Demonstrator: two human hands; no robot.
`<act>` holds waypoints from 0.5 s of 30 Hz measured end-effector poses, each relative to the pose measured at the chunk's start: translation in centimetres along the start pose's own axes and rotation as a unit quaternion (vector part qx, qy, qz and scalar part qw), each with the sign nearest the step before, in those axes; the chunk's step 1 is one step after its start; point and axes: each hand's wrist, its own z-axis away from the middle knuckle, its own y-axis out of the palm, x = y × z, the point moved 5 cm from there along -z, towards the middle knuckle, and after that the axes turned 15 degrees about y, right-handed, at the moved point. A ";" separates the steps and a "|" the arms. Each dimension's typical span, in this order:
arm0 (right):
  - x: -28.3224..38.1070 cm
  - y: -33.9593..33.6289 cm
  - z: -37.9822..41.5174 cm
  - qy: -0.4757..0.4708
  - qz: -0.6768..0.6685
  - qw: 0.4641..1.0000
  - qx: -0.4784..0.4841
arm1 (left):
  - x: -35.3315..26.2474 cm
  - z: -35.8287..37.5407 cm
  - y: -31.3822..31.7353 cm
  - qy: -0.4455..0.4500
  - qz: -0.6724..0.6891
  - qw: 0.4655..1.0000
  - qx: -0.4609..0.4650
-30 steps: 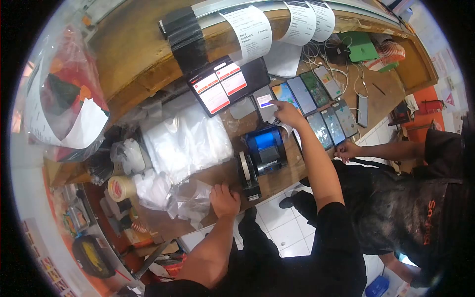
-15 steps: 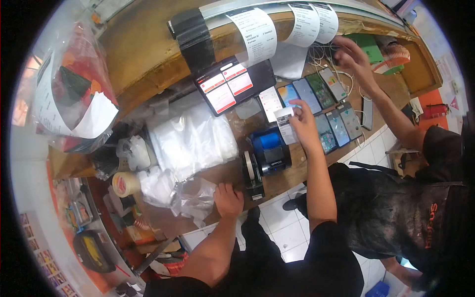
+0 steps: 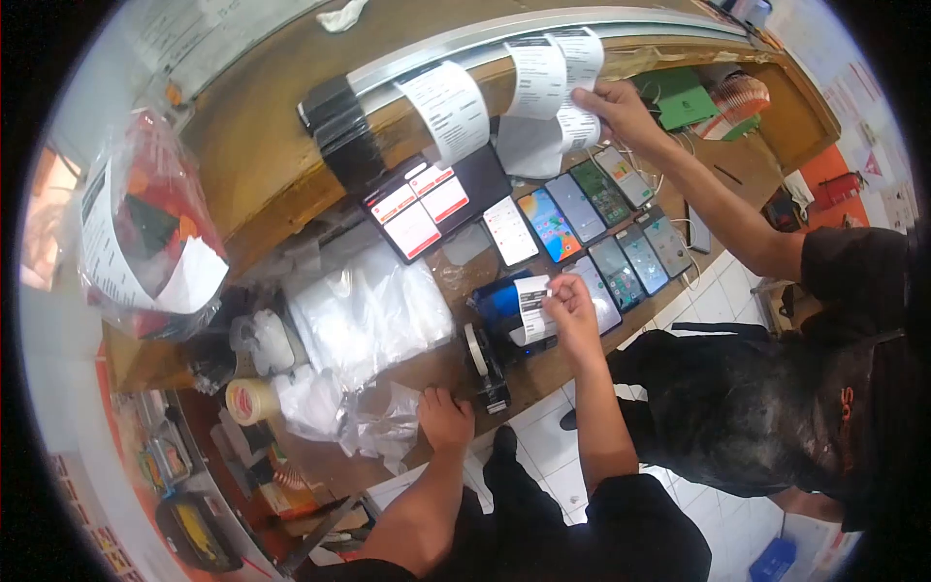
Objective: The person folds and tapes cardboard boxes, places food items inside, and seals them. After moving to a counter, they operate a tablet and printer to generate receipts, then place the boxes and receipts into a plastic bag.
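My right hand pinches a small printed receipt over the black-and-blue label printer, whose body is partly hidden behind the paper. My left hand rests on the counter's front edge with nothing in it, fingers lying slightly bent. Beside it on the left is crumpled clear plastic, and on the right a black tape dispenser. Behind the printer lie several phones in rows with lit screens. A tablet showing red and white panels stands to their left.
A co-worker's hand grips one of the long receipts hanging from the shelf rail. A stack of clear plastic bags covers the counter's left part. Farther left are a tape roll and a wrapped red package.
My right hand has brought the receipt down and back toward the printer. The co-worker's hand has moved left and taken hold of a hanging receipt. My left hand stays put.
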 end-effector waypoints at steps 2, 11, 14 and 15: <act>-0.5 0.0 0.1 0.001 -0.010 1.000 0.009 | -0.3 -0.2 -0.4 0.001 0.000 1.000 -0.012; -0.5 -0.1 0.5 -0.018 0.002 1.000 -0.022 | -0.5 -0.1 -0.3 0.026 -0.026 0.998 -0.050; -1.2 0.8 2.3 -0.001 -0.007 0.999 -0.046 | 0.1 0.5 0.7 0.015 -0.019 1.000 -0.011; -1.6 1.1 3.4 0.007 -0.012 0.998 -0.058 | 0.1 0.6 0.7 0.012 -0.019 1.000 -0.008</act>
